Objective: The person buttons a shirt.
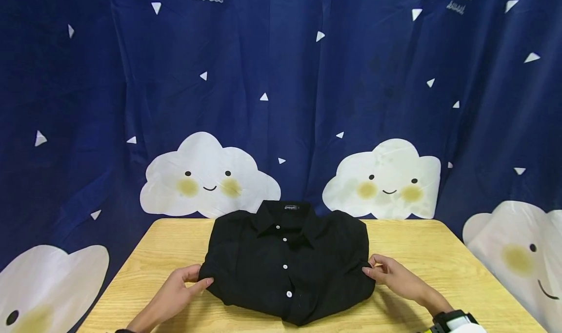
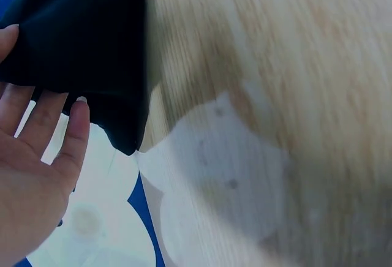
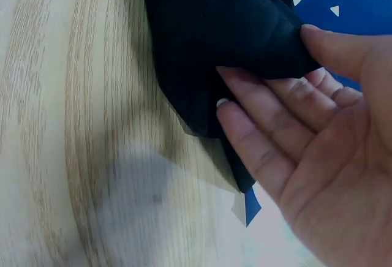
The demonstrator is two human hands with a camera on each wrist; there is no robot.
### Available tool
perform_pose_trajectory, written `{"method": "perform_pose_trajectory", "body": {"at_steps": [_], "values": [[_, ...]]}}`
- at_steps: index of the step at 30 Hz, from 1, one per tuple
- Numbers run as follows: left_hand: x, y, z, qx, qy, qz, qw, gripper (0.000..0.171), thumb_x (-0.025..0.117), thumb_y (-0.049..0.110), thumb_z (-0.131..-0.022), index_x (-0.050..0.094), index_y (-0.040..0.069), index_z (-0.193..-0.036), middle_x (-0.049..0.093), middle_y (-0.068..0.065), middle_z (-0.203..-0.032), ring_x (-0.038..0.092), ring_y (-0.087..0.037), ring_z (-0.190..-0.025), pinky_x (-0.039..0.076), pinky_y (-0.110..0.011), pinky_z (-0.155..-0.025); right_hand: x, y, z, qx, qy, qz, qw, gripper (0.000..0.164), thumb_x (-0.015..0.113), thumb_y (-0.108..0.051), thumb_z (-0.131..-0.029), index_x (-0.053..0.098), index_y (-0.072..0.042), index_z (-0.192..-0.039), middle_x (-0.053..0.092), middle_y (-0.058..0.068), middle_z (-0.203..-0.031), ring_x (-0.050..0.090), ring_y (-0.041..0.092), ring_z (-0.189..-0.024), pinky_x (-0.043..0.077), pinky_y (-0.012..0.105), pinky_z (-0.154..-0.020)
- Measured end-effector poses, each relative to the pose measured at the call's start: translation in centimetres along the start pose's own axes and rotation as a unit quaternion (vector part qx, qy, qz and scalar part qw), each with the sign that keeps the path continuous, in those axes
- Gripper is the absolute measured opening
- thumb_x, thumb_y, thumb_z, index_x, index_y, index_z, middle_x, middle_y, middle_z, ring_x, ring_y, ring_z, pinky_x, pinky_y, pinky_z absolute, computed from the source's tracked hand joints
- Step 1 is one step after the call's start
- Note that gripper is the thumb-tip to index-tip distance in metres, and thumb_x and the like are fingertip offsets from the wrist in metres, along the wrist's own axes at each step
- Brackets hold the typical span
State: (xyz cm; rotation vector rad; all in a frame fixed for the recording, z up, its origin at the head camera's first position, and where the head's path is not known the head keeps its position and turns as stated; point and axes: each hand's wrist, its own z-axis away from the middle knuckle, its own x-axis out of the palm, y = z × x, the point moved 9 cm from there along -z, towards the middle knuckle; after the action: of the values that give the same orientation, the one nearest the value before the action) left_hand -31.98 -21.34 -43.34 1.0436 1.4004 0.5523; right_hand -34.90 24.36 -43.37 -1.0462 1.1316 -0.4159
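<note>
A black button-up shirt, folded into a compact bundle, lies collar away from me on the wooden table. White buttons run down its middle and a small label shows inside the collar. At the shirt's left edge my left hand pinches the cloth, thumb on top and fingers beneath. My right hand pinches the opposite edge in the same way. In the left wrist view the black cloth hangs between thumb and fingers. The right wrist view has fingertips tucked under the shirt's fold.
Behind the table hangs a dark blue curtain printed with smiling white clouds and small triangles. Bare wood extends on both sides of the shirt. A dark band with a white part sits on the right wrist.
</note>
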Motion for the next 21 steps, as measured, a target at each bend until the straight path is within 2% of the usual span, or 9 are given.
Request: {"method": "perform_pose_trajectory", "body": {"at_steps": [2, 4, 7, 9, 11, 14, 17, 19, 21], "values": [[-0.1, -0.1, 0.0, -0.007, 0.008, 0.007, 0.9999, 0.026, 0.065, 0.031, -0.091, 0.068, 0.014, -0.11, 0.07, 0.008, -0.098, 0.059, -0.019, -0.105, 0.043, -0.045, -0.087, -0.1, -0.1, -0.1, -0.006, 0.007, -0.007, 1.0, 0.027, 0.05, -0.028, -0.1, 0.046, -0.001, -0.095, 0.033, -0.005, -0.065, 0.038, 0.01, -0.063, 0.032, 0.027, -0.057], [-0.2, -0.1, -0.1, -0.014, 0.012, 0.018, 0.9997, 0.029, 0.063, 0.03, -0.092, 0.066, 0.011, -0.112, 0.071, 0.005, -0.098, 0.06, -0.019, -0.103, 0.045, -0.04, -0.086, -0.3, -0.2, -0.3, -0.01, 0.026, -0.01, 1.0, 0.027, 0.05, -0.028, -0.1, 0.045, -0.002, -0.096, 0.031, -0.006, -0.063, 0.035, 0.009, -0.058, 0.03, 0.026, -0.053], [-0.5, 0.0, -0.3, -0.02, 0.027, 0.033, 0.9989, 0.03, 0.061, 0.029, -0.093, 0.063, 0.006, -0.114, 0.071, 0.0, -0.096, 0.064, -0.017, -0.093, 0.048, -0.03, -0.079, -1.1, -0.6, -0.5, -0.014, 0.076, 0.0, 0.997, 0.027, 0.051, -0.029, -0.099, 0.043, -0.003, -0.098, 0.027, -0.006, -0.06, 0.026, 0.008, -0.051, 0.025, 0.026, -0.046], [-0.7, 0.1, -0.5, -0.019, 0.04, 0.038, 0.9983, 0.03, 0.06, 0.028, -0.094, 0.062, 0.005, -0.114, 0.071, -0.001, -0.093, 0.065, -0.016, -0.088, 0.049, -0.026, -0.076, -1.7, -0.7, -0.7, -0.006, 0.117, 0.005, 0.993, 0.028, 0.052, -0.031, -0.099, 0.044, -0.004, -0.099, 0.027, -0.006, -0.058, 0.026, 0.007, -0.048, 0.025, 0.025, -0.044], [-1.0, 0.3, -0.7, -0.017, 0.057, 0.045, 0.9973, 0.028, 0.059, 0.027, -0.095, 0.06, 0.005, -0.114, 0.071, -0.002, -0.091, 0.064, -0.015, -0.085, 0.049, -0.026, -0.074, -2.2, -0.9, -0.9, -0.004, 0.155, 0.009, 0.988, 0.028, 0.052, -0.032, -0.099, 0.043, -0.005, -0.1, 0.029, -0.005, -0.057, 0.027, 0.007, -0.046, 0.026, 0.024, -0.044], [-1.4, 0.5, -1.2, -0.012, 0.082, 0.041, 0.9957, 0.023, 0.057, 0.026, -0.097, 0.059, 0.008, -0.111, 0.066, -0.002, -0.08, 0.06, -0.014, -0.078, 0.046, -0.025, -0.069, -2.8, -1.4, -1.3, -0.013, 0.203, 0.0, 0.979, 0.027, 0.05, -0.03, -0.1, 0.044, -0.004, -0.101, 0.041, -0.003, -0.056, 0.038, 0.009, -0.046, 0.032, 0.023, -0.044], [-1.7, 0.7, -2.0, -0.006, 0.104, 0.05, 0.9933, 0.021, 0.054, 0.026, -0.098, 0.056, 0.01, -0.111, 0.061, -0.004, -0.075, 0.057, -0.015, -0.071, 0.044, -0.026, -0.062, -3.1, -2.1, -1.6, -0.033, 0.236, 0.008, 0.971, 0.023, 0.047, -0.026, -0.102, 0.043, -0.003, -0.102, 0.047, 0.001, -0.059, 0.046, 0.011, -0.049, 0.036, 0.025, -0.045], [-2.0, 0.9, -2.5, 0.005, 0.119, 0.042, 0.992, 0.021, 0.05, 0.027, -0.1, 0.054, 0.01, -0.113, 0.059, -0.005, -0.081, 0.056, -0.015, -0.074, 0.045, -0.026, -0.062, -3.4, -2.3, -1.8, -0.031, 0.261, 0.027, 0.965, 0.021, 0.045, -0.025, -0.102, 0.042, -0.005, -0.102, 0.049, 0.002, -0.06, 0.049, 0.013, -0.049, 0.038, 0.027, -0.045], [-2.2, 1.2, -3.1, 0.021, 0.133, 0.029, 0.9905, 0.023, 0.045, 0.026, -0.102, 0.051, 0.009, -0.117, 0.061, -0.007, -0.096, 0.057, -0.017, -0.083, 0.046, -0.029, -0.069, -3.7, -2.6, -2.1, -0.022, 0.281, 0.054, 0.958, 0.019, 0.043, -0.026, -0.103, 0.041, -0.007, -0.103, 0.047, 0.001, -0.059, 0.047, 0.014, -0.049, 0.038, 0.028, -0.046]]}}
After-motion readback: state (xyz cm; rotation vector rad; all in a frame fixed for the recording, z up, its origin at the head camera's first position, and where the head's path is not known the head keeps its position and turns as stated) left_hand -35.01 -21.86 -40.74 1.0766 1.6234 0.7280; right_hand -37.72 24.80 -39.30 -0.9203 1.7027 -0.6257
